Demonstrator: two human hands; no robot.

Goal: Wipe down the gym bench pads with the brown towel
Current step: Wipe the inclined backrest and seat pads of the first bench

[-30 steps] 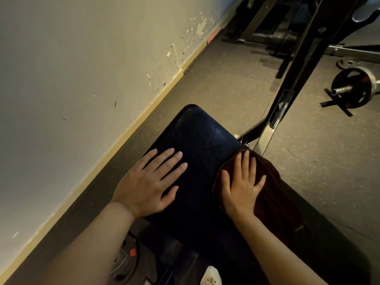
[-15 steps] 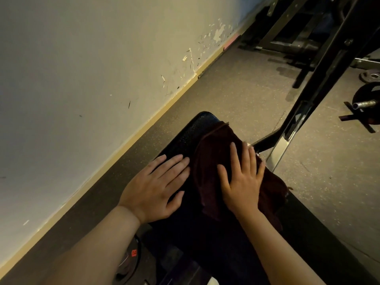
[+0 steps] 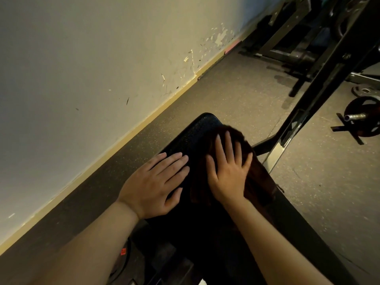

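Right hand: my right hand [image 3: 227,171] lay flat on the brown towel [image 3: 258,177], fingers straight and spread wide, pressing the cloth down onto the pad without curling round it.
Left hand: my left hand [image 3: 153,185] rested palm down on the bare bench pad [image 3: 198,128], just beside the towel's near-wall edge, fingers straight and close together, holding nothing.
Brown towel: it was spread over the far end of the pad, on the side away from the wall. Its front edge reached almost to the pad's rounded tip, and its other side hung over the pad's edge toward the metal frame. The fabric looked very dark in the dim light, so I could not tell its folds.
Bench pad: black with a pebbled surface, running away from me at an angle to the wall, its rounded far end bare beyond my fingertips.
Bench frame: a dark slanted upright [image 3: 320,95] with a shiny lower section stood just beyond the towel's hanging side.
Wall: pale, with chipped paint [image 3: 220,39] and a yellowish baseboard [image 3: 131,130] along the speckled floor [image 3: 236,95].
Weights: a weight plate on a bar end [image 3: 363,118] lay on the floor, well apart from the bench.
Beneath my left forearm: a dark round object with a small red label [image 3: 123,251], too hidden to identify.
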